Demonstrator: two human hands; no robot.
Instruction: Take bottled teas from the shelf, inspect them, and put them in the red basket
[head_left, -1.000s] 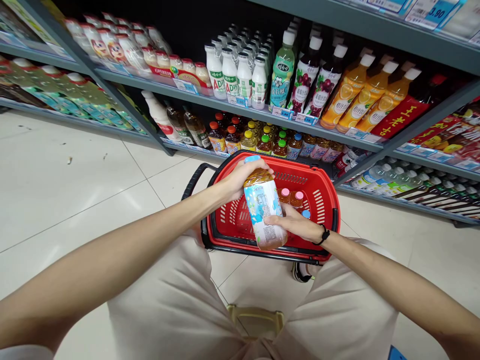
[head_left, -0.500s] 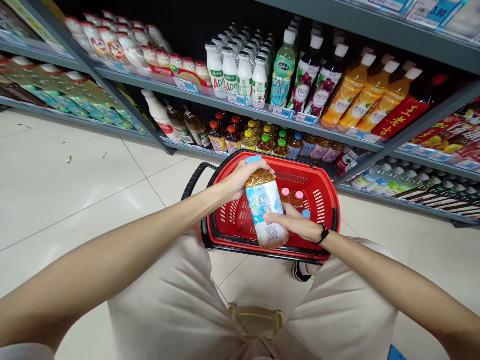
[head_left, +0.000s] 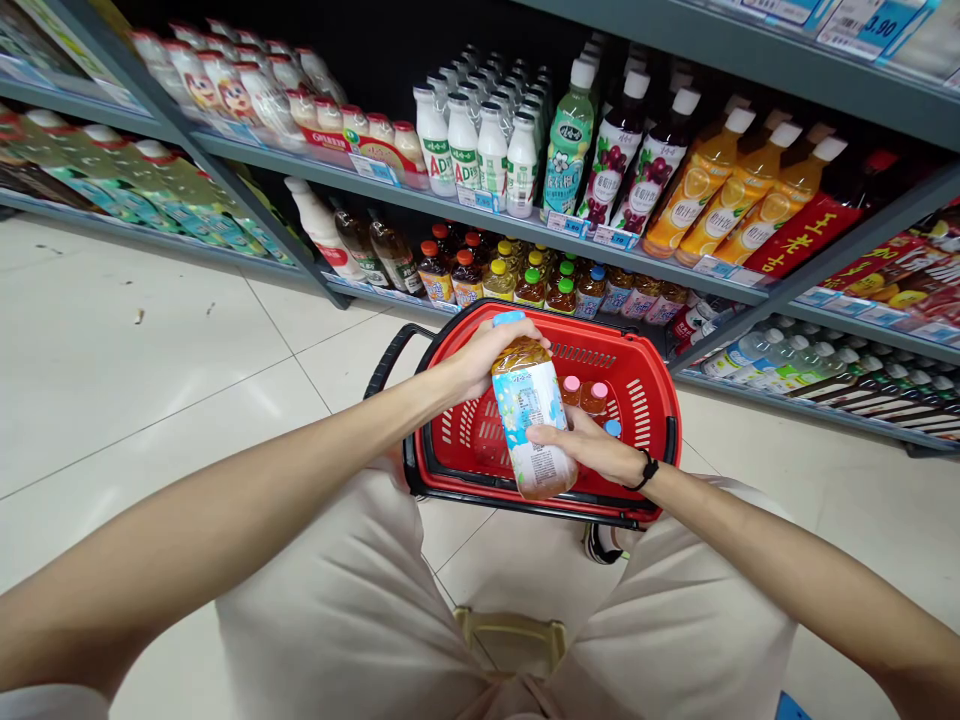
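Note:
Both my hands hold a large drink bottle [head_left: 534, 425] with amber liquid, a blue cap and a blue-and-white label, tilted above the basket. My left hand [head_left: 491, 352] is closed around its neck and shoulder, just below the cap. Lower down, my right hand [head_left: 589, 445] grips the side, thumb across the label; its other fingers are hidden behind the bottle. Beneath is a red shopping basket [head_left: 654, 375] with black handles. Inside it stand bottles with pink caps [head_left: 595, 397] and one with a blue cap [head_left: 613, 429].
A grey shelf [head_left: 480, 205] holds white milk-drink bottles [head_left: 457, 150], grape juice bottles [head_left: 634, 160] and orange juice bottles [head_left: 739, 185]. Smaller tea-coloured bottles [head_left: 529, 285] line the level below. My knees flank the basket, and a stool edge [head_left: 514, 625] shows between my legs on the tiled floor.

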